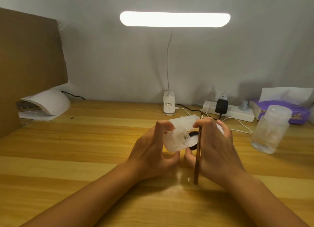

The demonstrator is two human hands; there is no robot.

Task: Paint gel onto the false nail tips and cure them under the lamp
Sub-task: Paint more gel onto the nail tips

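Head view shows the left hand (153, 150) raised over the middle of the surface (85, 141), thumb and curled fingers clamped on a translucent white plastic object (171, 141) whose contents are too blurred to read. Just beside it, touching its right edge, sits a small black-rimmed pot (193, 134) with a pale inside, lying between the two hands; whether either hand supports it cannot be told. The right hand (215, 147) is close against the left, its fingers curled around a brown brush (197, 158) that runs nearly upright along its palm side, one end poking above the fingers and the other pointing down toward the person. A white sheet (183, 122) shows just behind both hands. The surface is pale striped wood. At far left a cardboard box (30, 56) stands on it, with a white domed curing lamp (51, 102) just beside its lower edge. At the back centre a clip base (169, 106) carries a thin stem up to a lit desk lamp bar (175, 19) against a grey wall. To the right lie a white power strip (237, 114) with a black adapter (221, 106) plugged in, a purple tissue pack (280, 107), and, nearer, a clear jar (270, 131) with a frosted lid.
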